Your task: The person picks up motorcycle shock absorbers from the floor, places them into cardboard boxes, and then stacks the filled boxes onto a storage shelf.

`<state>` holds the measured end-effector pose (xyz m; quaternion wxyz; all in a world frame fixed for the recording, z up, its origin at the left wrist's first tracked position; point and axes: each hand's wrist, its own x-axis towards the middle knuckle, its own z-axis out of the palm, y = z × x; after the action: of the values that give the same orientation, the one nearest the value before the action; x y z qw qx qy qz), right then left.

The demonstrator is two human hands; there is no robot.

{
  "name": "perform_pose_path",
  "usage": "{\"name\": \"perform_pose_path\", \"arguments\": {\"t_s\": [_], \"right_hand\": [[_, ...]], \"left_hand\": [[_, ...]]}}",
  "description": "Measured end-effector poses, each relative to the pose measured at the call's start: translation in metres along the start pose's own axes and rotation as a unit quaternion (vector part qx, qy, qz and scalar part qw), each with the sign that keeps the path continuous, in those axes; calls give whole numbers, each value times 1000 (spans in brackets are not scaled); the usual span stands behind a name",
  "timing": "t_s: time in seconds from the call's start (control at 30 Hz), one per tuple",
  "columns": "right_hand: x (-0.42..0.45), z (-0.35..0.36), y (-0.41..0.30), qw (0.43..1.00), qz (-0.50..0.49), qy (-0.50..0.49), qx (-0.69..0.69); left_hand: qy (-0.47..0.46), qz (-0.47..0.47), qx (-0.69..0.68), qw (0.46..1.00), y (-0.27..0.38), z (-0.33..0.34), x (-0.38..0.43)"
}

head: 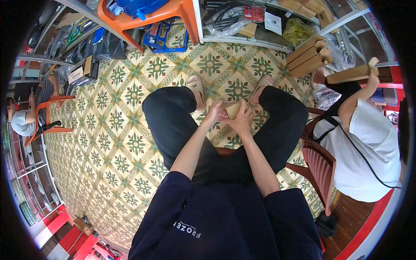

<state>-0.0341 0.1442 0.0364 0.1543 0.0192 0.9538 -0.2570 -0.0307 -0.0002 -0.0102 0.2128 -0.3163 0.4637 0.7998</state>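
Between my knees, a small brown cardboard box (232, 110) is held in both hands above the patterned tile floor. My left hand (217, 113) grips its left side, with the fingers curled towards the near edge. On the right side, my right hand (241, 117) holds the box with the thumb and fingers around it. The hands nearly meet at the box's near edge. Its far end points away from me, and its underside is hidden.
A person in a white top (360, 156) sits close on the right, holding a long cardboard box (352, 75). Long cartons (307, 58) stand ahead right. An orange plastic chair (156, 18) and blue plastic crate (167, 37) are ahead left. Another person (24, 120) sits far left.
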Motion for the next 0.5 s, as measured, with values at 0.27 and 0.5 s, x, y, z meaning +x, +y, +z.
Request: {"name": "perform_pose_path", "arguments": {"t_s": [0.27, 0.5], "right_hand": [[12, -8, 3, 997, 66, 20, 23], [38, -4, 21, 992, 115, 43, -3]], "left_hand": [[109, -75, 151, 980, -63, -31, 57], [216, -106, 196, 951, -129, -30, 98]]}}
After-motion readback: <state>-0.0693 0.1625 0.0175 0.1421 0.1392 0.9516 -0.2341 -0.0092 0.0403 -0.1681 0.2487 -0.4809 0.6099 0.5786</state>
